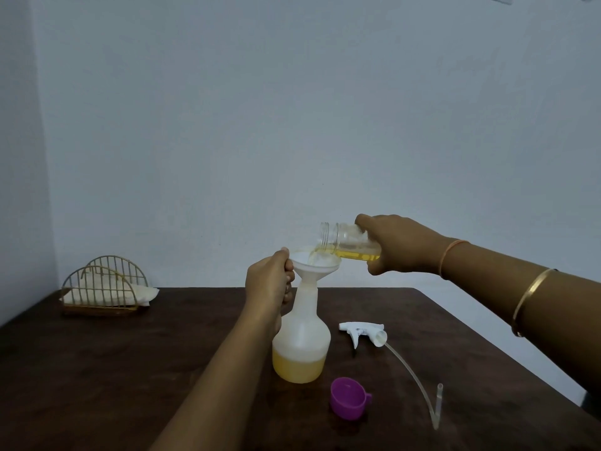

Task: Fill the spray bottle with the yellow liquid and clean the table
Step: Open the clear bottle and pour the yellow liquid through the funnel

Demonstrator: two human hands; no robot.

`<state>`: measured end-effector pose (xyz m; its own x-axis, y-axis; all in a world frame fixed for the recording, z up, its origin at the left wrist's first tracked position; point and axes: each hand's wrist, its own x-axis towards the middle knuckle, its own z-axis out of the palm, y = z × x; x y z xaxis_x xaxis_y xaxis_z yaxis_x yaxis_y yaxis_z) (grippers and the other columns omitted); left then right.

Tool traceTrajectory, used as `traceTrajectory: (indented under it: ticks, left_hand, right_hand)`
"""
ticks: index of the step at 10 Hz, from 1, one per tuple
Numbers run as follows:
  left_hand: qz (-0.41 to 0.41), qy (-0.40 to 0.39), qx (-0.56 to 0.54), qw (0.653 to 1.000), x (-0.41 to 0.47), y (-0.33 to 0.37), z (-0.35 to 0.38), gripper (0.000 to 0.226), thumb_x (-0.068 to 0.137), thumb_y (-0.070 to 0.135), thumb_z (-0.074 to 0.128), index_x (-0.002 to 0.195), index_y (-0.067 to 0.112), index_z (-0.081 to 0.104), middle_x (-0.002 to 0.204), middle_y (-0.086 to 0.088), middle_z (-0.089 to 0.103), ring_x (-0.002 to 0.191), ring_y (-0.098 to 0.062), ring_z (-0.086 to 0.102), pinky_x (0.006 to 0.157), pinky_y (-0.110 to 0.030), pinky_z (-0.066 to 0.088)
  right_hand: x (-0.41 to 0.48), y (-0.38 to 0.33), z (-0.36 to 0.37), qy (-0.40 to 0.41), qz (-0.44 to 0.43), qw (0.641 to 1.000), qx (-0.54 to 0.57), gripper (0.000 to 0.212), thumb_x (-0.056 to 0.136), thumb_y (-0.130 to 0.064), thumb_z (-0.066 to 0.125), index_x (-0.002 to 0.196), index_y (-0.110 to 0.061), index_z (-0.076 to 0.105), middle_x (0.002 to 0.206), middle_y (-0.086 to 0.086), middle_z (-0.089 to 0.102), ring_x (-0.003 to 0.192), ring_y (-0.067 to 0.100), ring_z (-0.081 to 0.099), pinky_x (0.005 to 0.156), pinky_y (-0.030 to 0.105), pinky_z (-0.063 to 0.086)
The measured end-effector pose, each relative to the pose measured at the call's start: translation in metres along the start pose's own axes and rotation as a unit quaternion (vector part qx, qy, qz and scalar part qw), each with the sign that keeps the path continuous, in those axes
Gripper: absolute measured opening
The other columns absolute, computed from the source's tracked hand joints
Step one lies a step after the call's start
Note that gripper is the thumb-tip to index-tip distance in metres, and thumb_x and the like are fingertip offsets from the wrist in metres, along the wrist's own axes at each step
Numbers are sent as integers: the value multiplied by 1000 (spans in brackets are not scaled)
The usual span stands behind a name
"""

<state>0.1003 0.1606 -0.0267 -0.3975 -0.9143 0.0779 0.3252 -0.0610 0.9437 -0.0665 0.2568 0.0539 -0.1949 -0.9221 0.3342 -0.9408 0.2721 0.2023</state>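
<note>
A translucent white spray bottle (301, 340) stands upright on the dark wooden table (130, 369), its bottom part filled with yellow liquid. A white funnel (317, 262) sits in its neck. My left hand (268, 284) grips the funnel's rim and the bottle neck. My right hand (396, 245) holds a clear jar (348, 244) tipped on its side above the funnel. Yellow liquid runs from the jar's mouth into the funnel, and a little remains in the jar.
The white spray trigger head (362, 333) with its long clear tube (419, 385) lies right of the bottle. A purple cap (348, 398) sits in front. A gold wire holder with white napkins (105, 288) stands at the far left corner.
</note>
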Motion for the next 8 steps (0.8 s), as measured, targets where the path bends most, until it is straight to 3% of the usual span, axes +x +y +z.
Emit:
traceTrajectory:
  ticks: [8]
  left_hand:
    - [-1, -4, 6, 1000, 1, -1, -1, 33, 90, 23, 49, 58, 13, 47, 44, 5, 38, 40, -10, 26, 37, -16, 24]
  right_hand:
    - [0, -2, -8, 6, -1, 1000, -10, 55, 72, -23, 74, 115, -16, 41, 92, 1, 49, 75, 20, 46, 50, 20, 26]
